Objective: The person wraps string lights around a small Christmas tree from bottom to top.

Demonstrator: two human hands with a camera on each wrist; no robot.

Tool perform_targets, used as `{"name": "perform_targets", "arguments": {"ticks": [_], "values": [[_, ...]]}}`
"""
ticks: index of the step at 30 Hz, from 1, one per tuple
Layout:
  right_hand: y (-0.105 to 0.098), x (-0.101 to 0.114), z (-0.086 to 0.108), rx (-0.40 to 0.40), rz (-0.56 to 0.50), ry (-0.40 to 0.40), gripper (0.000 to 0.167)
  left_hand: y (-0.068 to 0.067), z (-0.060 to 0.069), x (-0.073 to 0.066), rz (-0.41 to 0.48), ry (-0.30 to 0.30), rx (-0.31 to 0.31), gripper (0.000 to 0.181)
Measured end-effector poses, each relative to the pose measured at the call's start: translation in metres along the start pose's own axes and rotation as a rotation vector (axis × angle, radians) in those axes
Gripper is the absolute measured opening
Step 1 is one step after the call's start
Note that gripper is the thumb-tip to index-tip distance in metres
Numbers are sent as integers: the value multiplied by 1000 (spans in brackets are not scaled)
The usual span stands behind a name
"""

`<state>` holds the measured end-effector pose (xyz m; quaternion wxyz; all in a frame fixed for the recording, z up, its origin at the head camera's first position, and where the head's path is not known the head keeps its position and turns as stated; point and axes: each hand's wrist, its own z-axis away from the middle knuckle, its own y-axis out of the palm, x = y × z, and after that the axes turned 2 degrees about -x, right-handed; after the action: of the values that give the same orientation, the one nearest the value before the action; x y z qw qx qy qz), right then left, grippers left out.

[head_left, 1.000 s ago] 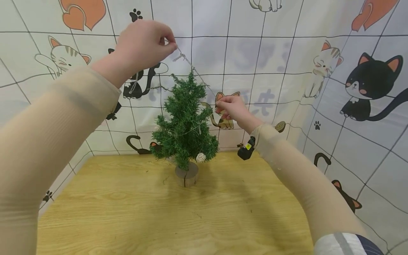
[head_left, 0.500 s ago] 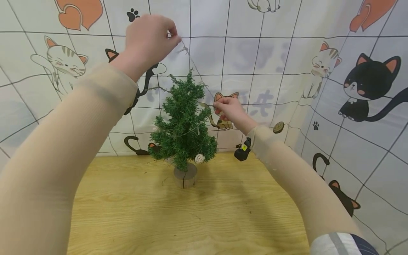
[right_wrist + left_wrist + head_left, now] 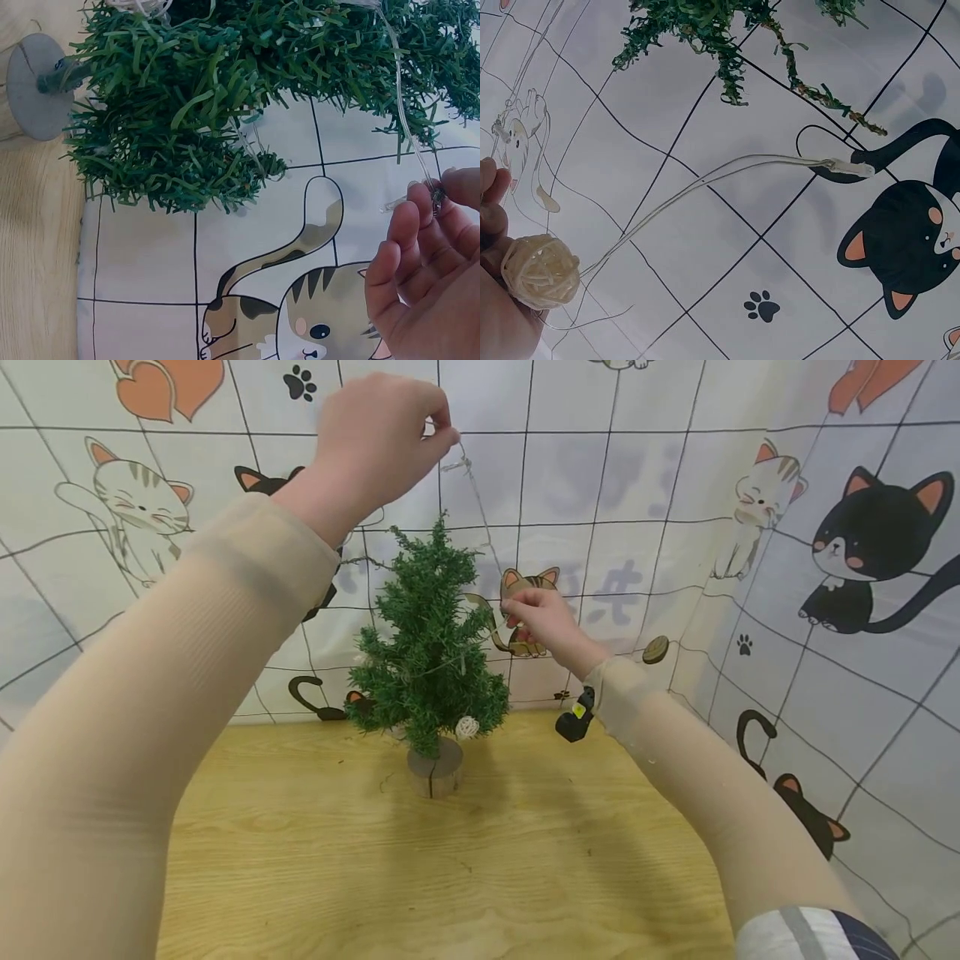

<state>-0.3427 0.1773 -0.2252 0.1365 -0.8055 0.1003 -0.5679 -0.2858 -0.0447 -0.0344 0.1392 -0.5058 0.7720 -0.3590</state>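
A small green Christmas tree [image 3: 427, 635] stands on a round wooden base [image 3: 435, 770]. Above it and to its left, my left hand [image 3: 382, 439] pinches a thin clear-wired light string [image 3: 480, 497]. A woven rattan ball [image 3: 540, 271] hangs against that hand in the left wrist view, and a strand with a small bulb [image 3: 851, 169] trails from there. My right hand [image 3: 549, 622], right of the tree, pinches the same string between thumb and fingers. From that pinch, the wire [image 3: 402, 105] runs back to the branches. Another white woven ball [image 3: 467, 727] sits on the low front branches.
The tree stands on a wood-grain table [image 3: 450, 877], close to a white cloth backdrop [image 3: 630, 485] printed with cats and grid lines. A small black object with a yellow mark [image 3: 576, 717] is near the table's back edge, beside my right sleeve.
My left hand has moved up and to the right, still pinching the light string. The stretch between the hands now hangs steeper, to the right of the treetop. My right hand has barely moved.
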Motion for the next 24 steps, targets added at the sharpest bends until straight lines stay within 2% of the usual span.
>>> {"name": "perform_targets", "arguments": {"ticks": [3,7,12,15,19,24], "values": [[0,1,-2,-9,-16,-2,26,0,-3,7,-6,-32,39,40],[3,4,-5,-17,-20,13,27,4,-2,25,-14,-96,95,41],[8,6,-7,-24,16,36,26,13,2,49,-15,-181,146,41],[8,7,-9,-37,38,30,23,16,2,58,-5,-217,166,42],[6,8,-11,-54,49,20,22,20,-2,62,5,-245,168,43],[4,10,-10,-66,48,20,23,23,-7,57,14,-245,167,45]]}}
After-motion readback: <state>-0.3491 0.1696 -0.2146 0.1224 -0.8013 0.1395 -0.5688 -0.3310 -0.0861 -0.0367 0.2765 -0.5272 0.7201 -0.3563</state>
